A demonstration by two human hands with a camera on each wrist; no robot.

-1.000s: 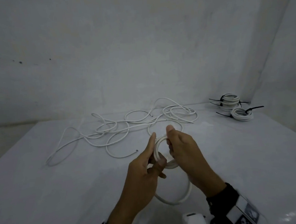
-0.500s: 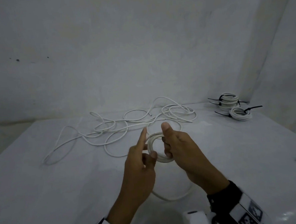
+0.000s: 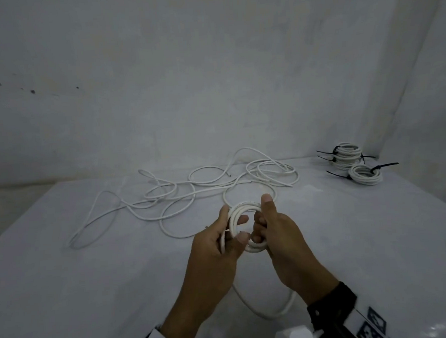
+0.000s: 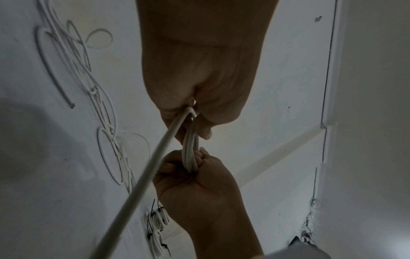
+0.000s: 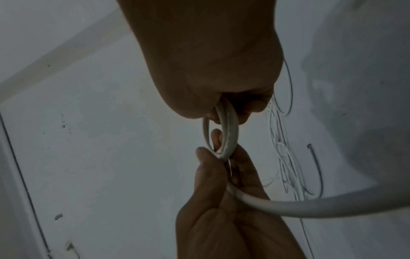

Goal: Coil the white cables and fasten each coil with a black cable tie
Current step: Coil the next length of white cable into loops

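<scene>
Now the slack tail [image 3: 267, 311] loops low beneath the wrists, apparently feeding up on the left hand [image 3: 216, 250] side; both it and the right hand [image 3: 280, 233] pinch the upright coil [image 3: 245, 212], loose cables [image 3: 181, 195] beyond.

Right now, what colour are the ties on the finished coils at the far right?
Black. The ties on the finished coils show best in the head view.
</scene>
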